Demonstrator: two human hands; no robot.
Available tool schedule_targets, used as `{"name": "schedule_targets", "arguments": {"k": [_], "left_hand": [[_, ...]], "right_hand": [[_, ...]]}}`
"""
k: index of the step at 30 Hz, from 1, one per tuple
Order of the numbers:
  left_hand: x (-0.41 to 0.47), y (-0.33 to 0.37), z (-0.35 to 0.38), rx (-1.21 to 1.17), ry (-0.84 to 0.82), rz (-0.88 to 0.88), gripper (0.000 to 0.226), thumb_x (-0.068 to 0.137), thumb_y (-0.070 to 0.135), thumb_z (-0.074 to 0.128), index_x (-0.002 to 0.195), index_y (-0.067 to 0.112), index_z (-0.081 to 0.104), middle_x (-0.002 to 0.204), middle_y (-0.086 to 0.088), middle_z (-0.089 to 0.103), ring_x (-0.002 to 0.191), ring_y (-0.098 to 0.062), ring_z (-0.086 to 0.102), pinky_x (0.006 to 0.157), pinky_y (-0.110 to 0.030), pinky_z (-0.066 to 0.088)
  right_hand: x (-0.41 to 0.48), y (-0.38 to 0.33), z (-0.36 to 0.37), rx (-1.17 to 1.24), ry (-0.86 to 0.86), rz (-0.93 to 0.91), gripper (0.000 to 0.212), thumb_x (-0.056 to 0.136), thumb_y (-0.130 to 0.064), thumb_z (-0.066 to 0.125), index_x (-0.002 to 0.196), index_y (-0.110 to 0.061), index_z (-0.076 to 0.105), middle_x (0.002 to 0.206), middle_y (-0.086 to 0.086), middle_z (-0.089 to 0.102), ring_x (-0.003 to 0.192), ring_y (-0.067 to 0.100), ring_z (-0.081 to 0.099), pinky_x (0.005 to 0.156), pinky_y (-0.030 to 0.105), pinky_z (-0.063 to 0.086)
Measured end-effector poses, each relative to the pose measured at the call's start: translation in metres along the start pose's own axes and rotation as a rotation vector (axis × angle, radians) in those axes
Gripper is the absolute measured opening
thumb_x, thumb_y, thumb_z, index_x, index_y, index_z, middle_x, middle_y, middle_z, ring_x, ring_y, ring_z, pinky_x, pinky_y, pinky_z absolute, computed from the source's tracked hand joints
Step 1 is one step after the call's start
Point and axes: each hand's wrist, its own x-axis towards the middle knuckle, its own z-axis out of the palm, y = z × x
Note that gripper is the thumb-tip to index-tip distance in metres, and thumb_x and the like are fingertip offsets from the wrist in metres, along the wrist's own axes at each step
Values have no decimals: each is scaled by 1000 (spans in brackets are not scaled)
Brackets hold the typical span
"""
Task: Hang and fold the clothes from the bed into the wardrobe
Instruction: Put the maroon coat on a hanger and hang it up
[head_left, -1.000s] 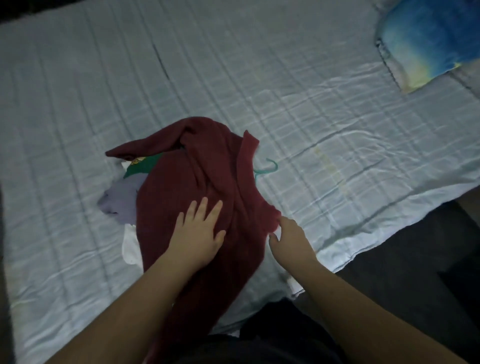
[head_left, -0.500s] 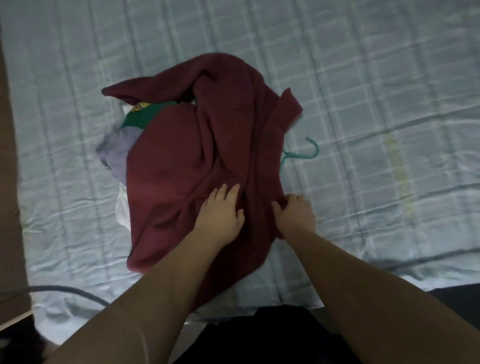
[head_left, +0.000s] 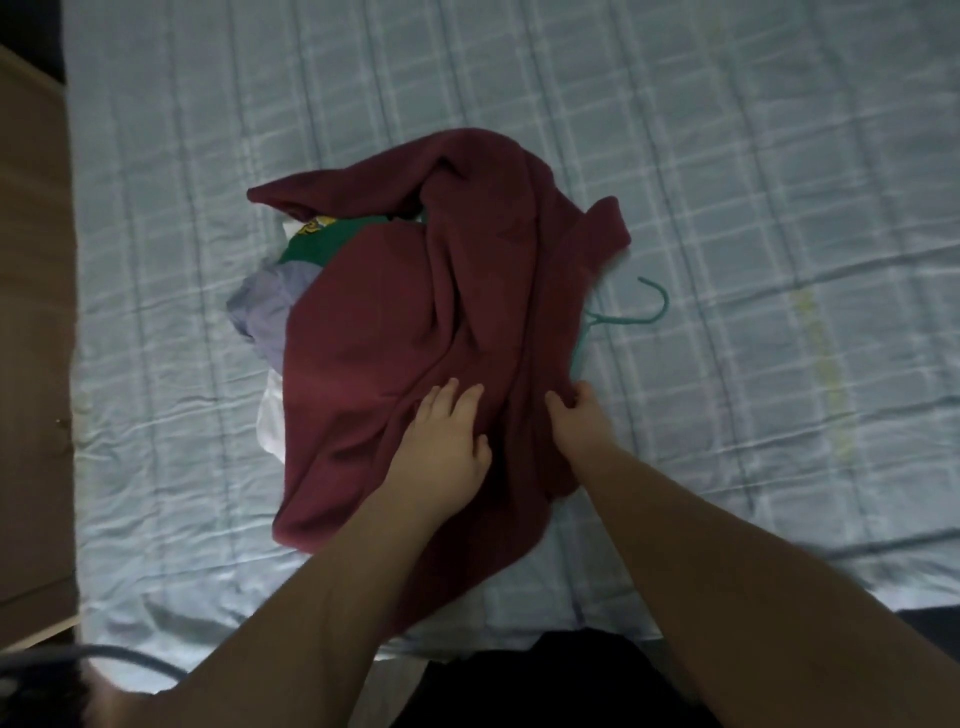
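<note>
Head view: the maroon garment (head_left: 395, 322) lies atop a small pile (head_left: 270, 312) on the bed (head_left: 727, 156). The person's left hand (head_left: 447, 441) presses it with fingers (head_left: 444, 397) straight; the right hand (head_left: 579, 423) pinches its edge beside the teal hanger (head_left: 649, 312). Best to anchor with the left and draw that edge outward, smoothing it flat.

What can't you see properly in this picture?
Head view:
- Hanger: only its hook shows; the red top covers the rest.
- Green cloth, purple cloth, white cloth: mostly under the red top.
- Right hand: fingertips buried in a fold it pinches.
- Brown furniture: cut off by the left edge.
</note>
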Motion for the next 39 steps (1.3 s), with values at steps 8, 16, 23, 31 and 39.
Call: {"name": "schedule_targets", "arguments": {"k": [8, 16, 23, 31, 39], "left_hand": [[-31, 17, -51, -3, 133, 187, 65, 95, 26, 53, 155, 21, 27, 163, -12, 22, 149, -32, 18, 120, -45, 24], [-104, 8, -151, -45, 307, 368, 68, 95, 26, 53, 157, 22, 23, 164, -11, 19, 150, -33, 15, 121, -45, 21], [-173, -6, -245, -92, 520, 488, 72, 93, 26, 55, 157, 22, 21, 163, -11, 21, 150, -32, 18, 123, -42, 17], [-245, -47, -337, -120, 752, 465, 77, 94, 31, 56, 158, 24, 13, 164, -6, 16, 151, -25, 13, 122, -37, 16], [-299, -52, -415, 34, 926, 408, 80, 95, 42, 57, 158, 28, 9, 166, -5, 11, 153, -24, 7, 122, -38, 10]], "right_hand": [[-75, -41, -29, 28, 239, -303, 22, 98, -39, 54, 91, -18, 54, 85, 0, 61, 88, 26, 62, 73, 30, 39], [-214, -118, -58, -60, 306, -493, 30, 90, -41, 66, 75, -20, 50, 70, -2, 58, 69, 17, 56, 64, 30, 34], [-350, -215, -82, -270, 246, -712, 25, 86, -41, 72, 77, -19, 65, 69, -4, 67, 66, 8, 63, 57, 24, 41], [-463, -285, -97, -571, 242, -982, 12, 85, -35, 71, 81, -25, 65, 75, -8, 67, 68, 1, 61, 58, 20, 40], [-524, -340, -118, -634, 106, -1255, 6, 87, -31, 69, 82, -31, 66, 75, -16, 69, 68, -1, 64, 64, 21, 45]]}}
